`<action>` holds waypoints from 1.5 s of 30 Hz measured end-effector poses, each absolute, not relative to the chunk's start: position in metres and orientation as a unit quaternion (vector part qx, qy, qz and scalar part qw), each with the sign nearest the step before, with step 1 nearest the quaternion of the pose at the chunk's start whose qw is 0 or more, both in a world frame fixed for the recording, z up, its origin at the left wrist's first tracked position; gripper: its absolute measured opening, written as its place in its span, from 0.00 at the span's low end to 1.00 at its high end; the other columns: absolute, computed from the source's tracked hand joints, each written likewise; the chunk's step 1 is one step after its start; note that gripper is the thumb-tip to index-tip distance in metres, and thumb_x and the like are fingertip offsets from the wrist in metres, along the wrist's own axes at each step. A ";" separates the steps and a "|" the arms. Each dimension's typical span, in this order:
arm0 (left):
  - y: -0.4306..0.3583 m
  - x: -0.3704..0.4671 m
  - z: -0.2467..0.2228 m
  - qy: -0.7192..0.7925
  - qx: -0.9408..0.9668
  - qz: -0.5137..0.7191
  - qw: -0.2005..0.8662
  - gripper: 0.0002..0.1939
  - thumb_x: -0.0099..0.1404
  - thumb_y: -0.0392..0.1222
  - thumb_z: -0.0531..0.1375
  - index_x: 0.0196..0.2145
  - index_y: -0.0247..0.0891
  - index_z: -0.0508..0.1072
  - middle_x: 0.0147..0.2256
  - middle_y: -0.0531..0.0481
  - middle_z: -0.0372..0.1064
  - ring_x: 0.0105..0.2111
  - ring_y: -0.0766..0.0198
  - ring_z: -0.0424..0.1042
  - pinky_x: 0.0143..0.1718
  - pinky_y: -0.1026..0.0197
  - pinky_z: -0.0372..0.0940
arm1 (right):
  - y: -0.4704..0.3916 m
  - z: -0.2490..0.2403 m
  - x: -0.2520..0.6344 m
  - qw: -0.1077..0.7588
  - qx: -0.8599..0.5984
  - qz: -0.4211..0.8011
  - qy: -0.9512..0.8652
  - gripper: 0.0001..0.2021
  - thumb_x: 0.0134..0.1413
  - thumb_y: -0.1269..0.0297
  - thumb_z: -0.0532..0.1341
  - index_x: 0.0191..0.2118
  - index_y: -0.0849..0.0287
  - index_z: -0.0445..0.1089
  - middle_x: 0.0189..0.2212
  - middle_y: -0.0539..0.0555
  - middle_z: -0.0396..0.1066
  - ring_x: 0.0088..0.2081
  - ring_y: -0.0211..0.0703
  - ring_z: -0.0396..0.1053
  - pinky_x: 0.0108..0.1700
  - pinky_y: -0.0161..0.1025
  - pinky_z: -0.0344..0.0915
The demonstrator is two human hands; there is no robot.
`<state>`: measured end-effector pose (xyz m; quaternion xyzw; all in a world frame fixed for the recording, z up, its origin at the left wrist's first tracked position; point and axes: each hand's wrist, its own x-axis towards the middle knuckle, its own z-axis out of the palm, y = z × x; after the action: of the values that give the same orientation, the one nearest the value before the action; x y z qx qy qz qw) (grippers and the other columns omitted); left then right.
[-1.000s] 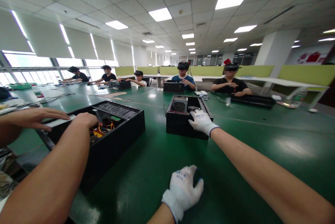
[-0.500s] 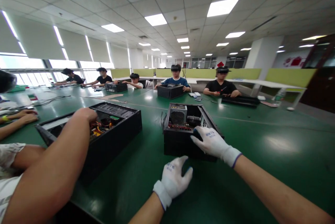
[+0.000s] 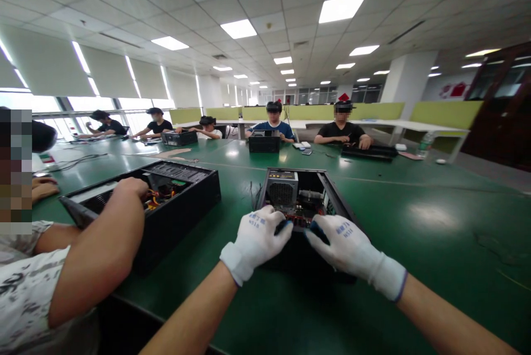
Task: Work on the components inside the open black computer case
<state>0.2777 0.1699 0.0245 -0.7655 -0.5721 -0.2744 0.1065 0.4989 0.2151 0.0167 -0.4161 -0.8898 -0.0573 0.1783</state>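
An open black computer case (image 3: 332, 194) lies on the green table in front of me, with its inside facing up. A power supply unit (image 3: 282, 189) shows at its far left, and red-edged board parts (image 3: 302, 221) are visible near the front. My left hand (image 3: 258, 239), in a white glove, grips the near rim at the left, with the fingers over the edge and the thumb in front. My right hand (image 3: 346, 245), gloved too, holds the same rim further right. Both sets of fingertips are partly hidden behind the rim.
At my left, a person's bare arm (image 3: 110, 233) reaches into another open computer case (image 3: 182, 200). Black cables (image 3: 254, 196) lie beside my case. Across the green table (image 3: 418, 244), several people work, two with computer cases. A bottle (image 3: 425, 145) stands at the far right.
My left hand has risen from above the table to the case's near rim. My right hand stays at the rim. The view has shifted slightly, and a co-worker's case across the table has turned.
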 end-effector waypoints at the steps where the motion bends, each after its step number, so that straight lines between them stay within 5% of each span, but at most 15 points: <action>1: 0.172 0.278 0.024 -0.575 -0.769 -0.254 0.110 0.18 0.71 0.54 0.52 0.36 0.43 0.77 0.38 0.49 0.76 0.39 0.57 0.77 0.39 0.57 0.69 | 0.209 0.017 0.501 0.178 -0.416 -0.060 -0.890 0.21 0.68 0.48 0.49 0.41 0.60 0.70 0.35 0.58 0.76 0.37 0.49 0.73 0.40 0.42 0.62; 33: 0.089 0.313 0.039 -0.477 -0.859 -0.152 0.108 0.19 0.71 0.47 0.53 0.23 0.40 0.69 0.27 0.52 0.72 0.27 0.63 0.71 0.28 0.59 0.60 | 0.115 0.024 0.543 0.202 -0.351 -0.058 -0.912 0.16 0.68 0.55 0.52 0.32 0.56 0.69 0.26 0.53 0.72 0.29 0.43 0.69 0.34 0.40 0.57; 45: 0.078 0.308 0.025 -0.454 -0.863 -0.183 0.126 0.18 0.73 0.44 0.51 0.25 0.41 0.69 0.26 0.51 0.67 0.25 0.63 0.67 0.27 0.56 0.55 | 0.108 0.034 0.546 0.133 -0.348 -0.014 -0.928 0.17 0.69 0.56 0.50 0.31 0.56 0.66 0.27 0.53 0.71 0.29 0.41 0.66 0.33 0.41 0.52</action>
<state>0.3075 0.0776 0.0252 -0.8627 -0.4542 -0.1831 0.1264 0.5465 0.1079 0.0345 -0.3478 -0.9280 -0.0144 0.1328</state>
